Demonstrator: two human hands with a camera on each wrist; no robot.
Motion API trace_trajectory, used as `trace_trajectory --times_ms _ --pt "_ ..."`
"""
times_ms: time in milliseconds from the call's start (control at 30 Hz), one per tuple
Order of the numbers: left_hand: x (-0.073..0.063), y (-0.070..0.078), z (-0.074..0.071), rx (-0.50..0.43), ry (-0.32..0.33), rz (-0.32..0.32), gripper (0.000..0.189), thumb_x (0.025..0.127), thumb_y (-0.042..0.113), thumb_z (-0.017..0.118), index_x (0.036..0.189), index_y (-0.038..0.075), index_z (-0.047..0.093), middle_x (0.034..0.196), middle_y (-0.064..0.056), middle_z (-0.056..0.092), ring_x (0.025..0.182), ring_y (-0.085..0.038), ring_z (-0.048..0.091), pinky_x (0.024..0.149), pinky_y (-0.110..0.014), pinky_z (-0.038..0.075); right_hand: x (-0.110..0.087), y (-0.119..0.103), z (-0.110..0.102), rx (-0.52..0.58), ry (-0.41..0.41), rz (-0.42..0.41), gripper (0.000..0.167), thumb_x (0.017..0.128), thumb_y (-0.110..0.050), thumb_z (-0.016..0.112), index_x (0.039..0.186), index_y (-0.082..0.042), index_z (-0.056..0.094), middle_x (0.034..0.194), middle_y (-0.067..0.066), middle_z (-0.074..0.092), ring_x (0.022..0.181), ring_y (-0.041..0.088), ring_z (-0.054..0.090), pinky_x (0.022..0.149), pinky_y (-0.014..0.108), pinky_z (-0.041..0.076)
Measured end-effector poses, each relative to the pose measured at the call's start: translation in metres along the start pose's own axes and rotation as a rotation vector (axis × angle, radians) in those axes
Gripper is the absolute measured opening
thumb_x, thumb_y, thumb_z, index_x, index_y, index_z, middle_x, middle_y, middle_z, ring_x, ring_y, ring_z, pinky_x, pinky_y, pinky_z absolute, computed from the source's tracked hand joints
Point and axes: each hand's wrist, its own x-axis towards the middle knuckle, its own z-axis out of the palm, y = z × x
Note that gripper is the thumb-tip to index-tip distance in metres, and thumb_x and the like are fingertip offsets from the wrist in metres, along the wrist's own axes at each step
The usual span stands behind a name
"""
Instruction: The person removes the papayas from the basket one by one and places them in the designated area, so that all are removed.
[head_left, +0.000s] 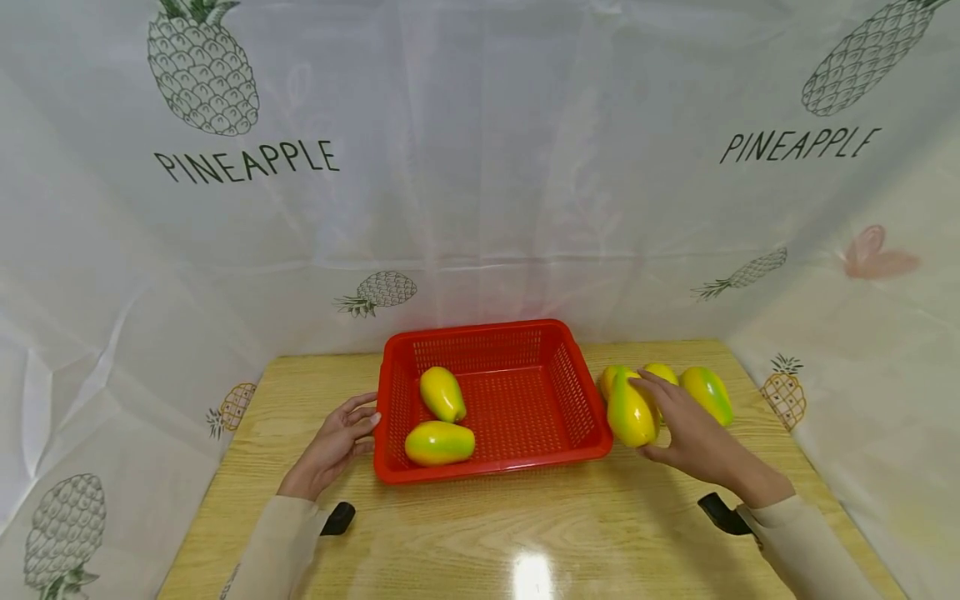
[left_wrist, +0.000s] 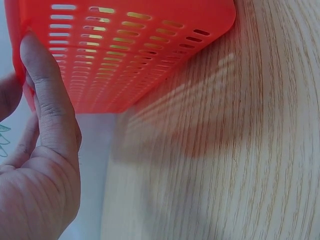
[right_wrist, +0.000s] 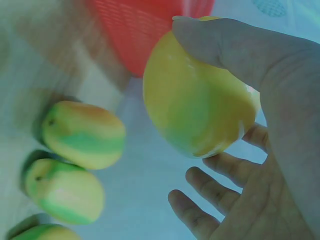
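A red plastic basket stands on the wooden table with two yellow-green papayas inside, one papaya near its left wall and another papaya at the front left. My left hand holds the basket's left rim, its thumb against the outside just under the edge. Right of the basket, my right hand grips a papaya between thumb and fingers. In the right wrist view this papaya is off the table, and the hand's lower fingers are spread away from it.
Three more papayas lie at the table's back right, among them a papaya on the far right and a papaya in the right wrist view. A white pineapple-print sheet hangs behind the wooden table and along its sides.
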Motion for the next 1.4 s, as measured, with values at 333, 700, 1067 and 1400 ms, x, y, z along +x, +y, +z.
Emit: trace_trajectory --times_ms 333,700,1067,1400 --pt "-0.001 0.0 0.001 -0.006 0.002 0.002 0.061 0.111 0.013 0.056 0.164 0.003 0.028 0.122 0.0 0.057 0.087 -0.005 0.064 0.075 -0.022 0.058 -0.03 0.011 0.019 0.013 0.017 -0.002 0.098 0.071 -0.01 0.098 0.152 0.0 0.045 0.156 0.031 0.042 0.135 0.053 0.047 0.099 0.072 0.048" --pt "-0.001 0.0 0.001 -0.003 0.015 -0.006 0.06 0.111 0.012 0.056 0.164 0.003 0.029 0.122 0.0 0.057 0.084 -0.006 0.063 0.075 -0.023 0.058 -0.049 0.022 0.044 -0.007 0.033 -0.039 0.103 0.061 -0.012 0.103 0.149 -0.001 0.05 0.15 0.029 0.049 0.129 0.051 0.054 0.094 0.07 0.05" --pt "0.0 0.002 0.002 -0.014 0.017 -0.011 0.061 0.111 0.011 0.056 0.164 0.002 0.028 0.121 -0.001 0.057 0.083 -0.006 0.064 0.074 -0.022 0.058 -0.058 0.028 0.057 -0.041 0.029 -0.067 0.103 0.058 -0.013 0.104 0.147 -0.002 0.053 0.152 0.027 0.048 0.129 0.047 0.053 0.095 0.068 0.051" --pt "0.0 0.002 0.003 -0.003 0.02 -0.009 0.06 0.111 0.011 0.055 0.164 0.002 0.028 0.119 0.002 0.059 0.088 -0.007 0.065 0.076 -0.023 0.059 -0.062 0.036 0.064 -0.088 0.042 -0.092 0.104 0.057 -0.006 0.103 0.148 -0.003 0.053 0.152 0.027 0.048 0.128 0.043 0.055 0.092 0.063 0.055"
